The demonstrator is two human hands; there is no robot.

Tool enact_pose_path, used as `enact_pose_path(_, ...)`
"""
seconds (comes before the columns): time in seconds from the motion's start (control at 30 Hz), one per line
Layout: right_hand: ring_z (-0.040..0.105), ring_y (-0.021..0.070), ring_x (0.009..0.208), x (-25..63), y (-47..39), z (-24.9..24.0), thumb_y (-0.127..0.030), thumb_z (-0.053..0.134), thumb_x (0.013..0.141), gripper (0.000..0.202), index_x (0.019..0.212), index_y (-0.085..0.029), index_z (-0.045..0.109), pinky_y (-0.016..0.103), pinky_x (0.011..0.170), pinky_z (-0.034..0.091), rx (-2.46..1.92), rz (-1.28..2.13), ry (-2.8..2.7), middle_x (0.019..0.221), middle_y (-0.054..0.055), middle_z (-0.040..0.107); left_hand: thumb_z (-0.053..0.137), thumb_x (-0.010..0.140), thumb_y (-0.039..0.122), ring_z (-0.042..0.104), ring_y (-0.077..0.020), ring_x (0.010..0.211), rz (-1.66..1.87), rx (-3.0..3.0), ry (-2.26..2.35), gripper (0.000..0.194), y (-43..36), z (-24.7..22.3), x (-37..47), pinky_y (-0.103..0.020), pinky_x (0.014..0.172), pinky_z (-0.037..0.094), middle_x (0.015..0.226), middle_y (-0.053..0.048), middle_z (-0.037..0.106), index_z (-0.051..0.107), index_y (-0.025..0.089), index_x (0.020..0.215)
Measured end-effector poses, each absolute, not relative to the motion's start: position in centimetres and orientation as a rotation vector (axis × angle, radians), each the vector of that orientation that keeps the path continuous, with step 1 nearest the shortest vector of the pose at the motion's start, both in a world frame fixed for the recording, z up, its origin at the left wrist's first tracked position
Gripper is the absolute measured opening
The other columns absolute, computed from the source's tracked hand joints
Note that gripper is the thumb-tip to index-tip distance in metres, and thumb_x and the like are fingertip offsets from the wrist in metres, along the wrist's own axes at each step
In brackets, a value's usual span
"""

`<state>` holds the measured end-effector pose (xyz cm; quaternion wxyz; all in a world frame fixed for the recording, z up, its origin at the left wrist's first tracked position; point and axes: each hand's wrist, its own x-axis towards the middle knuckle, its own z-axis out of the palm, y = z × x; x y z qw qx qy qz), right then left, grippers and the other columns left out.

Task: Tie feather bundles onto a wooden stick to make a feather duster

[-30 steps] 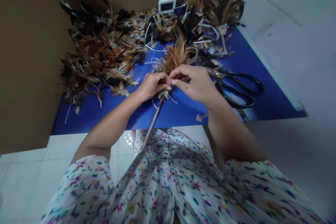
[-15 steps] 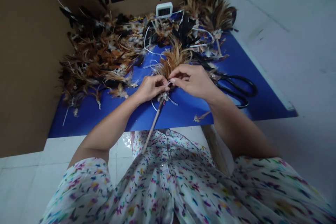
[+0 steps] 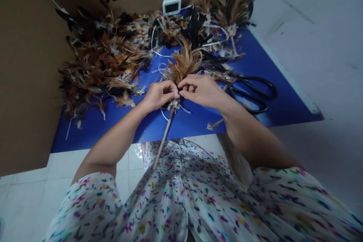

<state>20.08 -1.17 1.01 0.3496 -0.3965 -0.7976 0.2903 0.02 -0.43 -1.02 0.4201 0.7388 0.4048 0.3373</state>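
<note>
A feather duster (image 3: 185,60) lies at the middle front of the blue table, its tan and black feathers pointing away from me. Its thin wooden stick (image 3: 163,140) reaches past the table edge toward my lap. At the bound neck, my left hand (image 3: 161,95) is closed in a pinch on a strand of clear plastic string (image 3: 176,91). Close beside it, my right hand (image 3: 202,89) pinches with thumb and forefinger at the same string, most of which the fingers hide. Loose string ends stick out under the hands.
Large black-handled scissors (image 3: 249,89) lie right of my right hand. A heap of loose feathers (image 3: 104,60) covers the left side. Another feather bundle on a stick (image 3: 224,0) lies at the back right. A small white digital device (image 3: 171,5) stands before a cardboard box (image 3: 136,3).
My hands stay at the duster's neck and the fingertips have come closer together, with less string showing between them. The whole view has shifted slightly.
</note>
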Motion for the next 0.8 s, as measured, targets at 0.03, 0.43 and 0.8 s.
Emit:
enact_pose_path(0.03,0.054,0.0104,0.061,20.0,-1.2,0.9,-0.017,0.063,0.074,0.012,0.082,-0.015,0.072,0.025,0.060,0.040,-1.021,0.742,-2.085,0.075,0.002,0.065,0.075,0.074,0.038,0.056,-0.0084,0.057,0.843,1.853,1.017,0.027,-0.5,-1.0,0.0,-0.021,0.056,0.043,0.065,0.001,0.064,0.063,0.015,0.076)
enact_pose_path(0.43,0.048,0.0097,0.059,19.4,-1.5,1.0,-0.017,0.059,0.076,0.007,0.070,-0.017,0.062,0.024,0.058,0.035,-1.036,0.728,-2.092,0.067,-0.001,0.060,0.077,0.073,0.045,0.054,-0.0080,0.053,0.779,1.734,0.950,0.035,-0.5,-0.8,0.2,-0.021,0.054,0.043,0.062,0.003,0.060,0.055,0.017,0.076)
enact_pose_path(0.8,0.049,0.0104,0.059,19.2,-1.8,0.6,-0.015,0.058,0.076,0.007,0.070,-0.017,0.061,0.025,0.059,0.037,-0.943,0.585,-2.117,0.067,-0.001,0.057,0.083,0.060,0.057,0.056,-0.0076,0.052,0.716,1.453,0.841,0.054,-0.4,-0.1,0.2,-0.022,0.053,0.045,0.059,0.004,0.060,0.051,0.017,0.075)
